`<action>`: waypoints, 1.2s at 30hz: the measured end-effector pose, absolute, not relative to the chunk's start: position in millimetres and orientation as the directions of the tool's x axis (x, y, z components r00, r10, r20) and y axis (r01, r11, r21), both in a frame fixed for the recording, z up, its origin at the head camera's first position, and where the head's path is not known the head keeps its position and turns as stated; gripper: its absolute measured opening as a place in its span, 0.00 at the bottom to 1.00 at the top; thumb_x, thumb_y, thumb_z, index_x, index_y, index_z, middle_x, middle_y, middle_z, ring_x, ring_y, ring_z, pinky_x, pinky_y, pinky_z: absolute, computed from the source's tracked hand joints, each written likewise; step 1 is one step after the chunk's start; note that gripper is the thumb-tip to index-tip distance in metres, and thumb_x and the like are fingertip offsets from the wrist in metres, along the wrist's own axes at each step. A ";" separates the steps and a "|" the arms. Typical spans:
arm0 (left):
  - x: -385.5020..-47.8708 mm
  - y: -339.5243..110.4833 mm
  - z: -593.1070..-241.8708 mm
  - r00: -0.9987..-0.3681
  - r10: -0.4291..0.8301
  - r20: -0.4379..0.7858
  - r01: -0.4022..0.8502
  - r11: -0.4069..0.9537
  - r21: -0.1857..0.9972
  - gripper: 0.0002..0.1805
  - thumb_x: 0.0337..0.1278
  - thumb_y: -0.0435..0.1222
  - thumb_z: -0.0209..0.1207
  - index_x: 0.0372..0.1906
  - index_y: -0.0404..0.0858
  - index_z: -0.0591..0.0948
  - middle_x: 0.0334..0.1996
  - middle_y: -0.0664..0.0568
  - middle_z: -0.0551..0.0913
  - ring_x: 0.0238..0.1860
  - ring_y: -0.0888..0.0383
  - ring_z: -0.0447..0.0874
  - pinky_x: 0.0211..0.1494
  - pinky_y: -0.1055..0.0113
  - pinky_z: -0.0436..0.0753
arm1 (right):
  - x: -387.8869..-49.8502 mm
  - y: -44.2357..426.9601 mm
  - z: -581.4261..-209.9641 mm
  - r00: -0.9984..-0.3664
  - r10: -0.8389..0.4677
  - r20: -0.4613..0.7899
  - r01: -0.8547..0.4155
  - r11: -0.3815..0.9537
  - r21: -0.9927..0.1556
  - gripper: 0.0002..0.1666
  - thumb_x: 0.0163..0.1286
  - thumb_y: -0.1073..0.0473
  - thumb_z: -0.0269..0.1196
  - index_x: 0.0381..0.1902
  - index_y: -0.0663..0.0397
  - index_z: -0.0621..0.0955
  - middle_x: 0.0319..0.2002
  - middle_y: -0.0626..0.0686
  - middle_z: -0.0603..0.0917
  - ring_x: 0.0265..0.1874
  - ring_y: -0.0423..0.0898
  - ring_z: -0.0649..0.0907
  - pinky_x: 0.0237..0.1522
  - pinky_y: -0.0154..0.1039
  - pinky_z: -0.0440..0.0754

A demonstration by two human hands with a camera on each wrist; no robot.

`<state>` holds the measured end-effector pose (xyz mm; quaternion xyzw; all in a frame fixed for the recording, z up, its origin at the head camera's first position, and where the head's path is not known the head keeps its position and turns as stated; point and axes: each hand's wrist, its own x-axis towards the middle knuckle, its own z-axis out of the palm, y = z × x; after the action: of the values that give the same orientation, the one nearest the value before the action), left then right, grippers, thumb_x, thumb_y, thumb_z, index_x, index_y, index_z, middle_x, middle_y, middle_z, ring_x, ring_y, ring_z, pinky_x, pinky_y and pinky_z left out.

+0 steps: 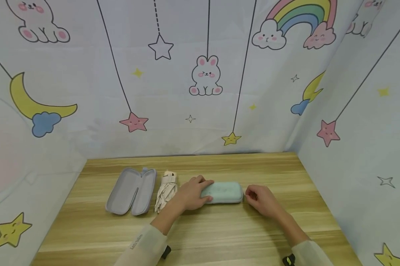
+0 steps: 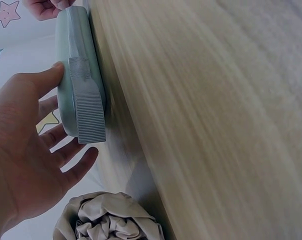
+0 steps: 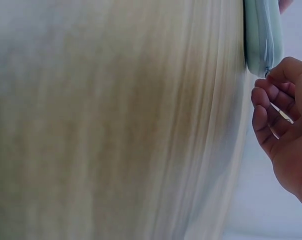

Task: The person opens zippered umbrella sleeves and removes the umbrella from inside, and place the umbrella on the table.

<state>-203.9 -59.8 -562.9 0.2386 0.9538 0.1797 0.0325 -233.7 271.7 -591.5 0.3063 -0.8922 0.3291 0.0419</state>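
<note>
A mint-green zip case lies closed on the wooden table, a ribbed grey strap at its left end. My left hand grips that end, the thumb on the near side and the fingers round the far side. At the opposite end, my right hand pinches the small zipper pull between thumb and forefinger. The other right fingers are curled in the right wrist view. Left of my left hand lies a beige bundle of gathered cloth, which looks like a folded umbrella.
A grey case lies spread open at the left of the table. A white curtain printed with bunnies, stars and moons hangs behind the table and along its sides.
</note>
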 end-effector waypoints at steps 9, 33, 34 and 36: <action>-203.1 -59.6 -562.1 -0.887 0.461 0.021 0.436 0.824 0.363 0.35 0.75 0.57 0.61 0.80 0.52 0.71 0.62 0.52 0.76 0.60 0.52 0.77 0.58 0.51 0.82 | -228.8 271.4 -589.4 -0.815 -0.522 0.252 -0.560 0.596 -0.575 0.11 0.66 0.68 0.70 0.32 0.44 0.83 0.24 0.36 0.76 0.24 0.34 0.75 0.27 0.34 0.76; -203.7 -59.0 -564.1 -0.890 0.456 0.020 0.428 0.819 0.383 0.35 0.75 0.57 0.60 0.80 0.52 0.71 0.64 0.52 0.76 0.62 0.51 0.77 0.61 0.50 0.81 | -221.1 272.8 -593.0 -0.807 -0.531 0.258 -0.566 0.571 -0.595 0.09 0.66 0.70 0.69 0.33 0.49 0.84 0.24 0.36 0.77 0.24 0.34 0.76 0.26 0.33 0.77; -203.6 -59.1 -563.7 -0.890 0.455 0.019 0.427 0.818 0.386 0.35 0.75 0.57 0.60 0.80 0.51 0.71 0.64 0.52 0.75 0.62 0.50 0.77 0.61 0.50 0.81 | -220.8 272.6 -593.0 -0.806 -0.532 0.259 -0.567 0.569 -0.596 0.09 0.66 0.70 0.69 0.33 0.49 0.84 0.24 0.36 0.77 0.24 0.34 0.76 0.26 0.33 0.77; -203.3 -59.1 -563.1 -0.890 0.456 0.017 0.427 0.818 0.386 0.35 0.75 0.57 0.60 0.80 0.51 0.71 0.64 0.51 0.75 0.62 0.50 0.77 0.61 0.50 0.81 | -220.2 272.0 -592.8 -0.805 -0.532 0.262 -0.568 0.565 -0.599 0.09 0.66 0.70 0.69 0.32 0.50 0.84 0.24 0.36 0.77 0.24 0.33 0.76 0.26 0.33 0.77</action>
<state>-203.3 -59.1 -563.1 0.2317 0.9526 0.1933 0.0382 -220.2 272.0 -592.8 0.3109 -0.8842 0.3476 0.0258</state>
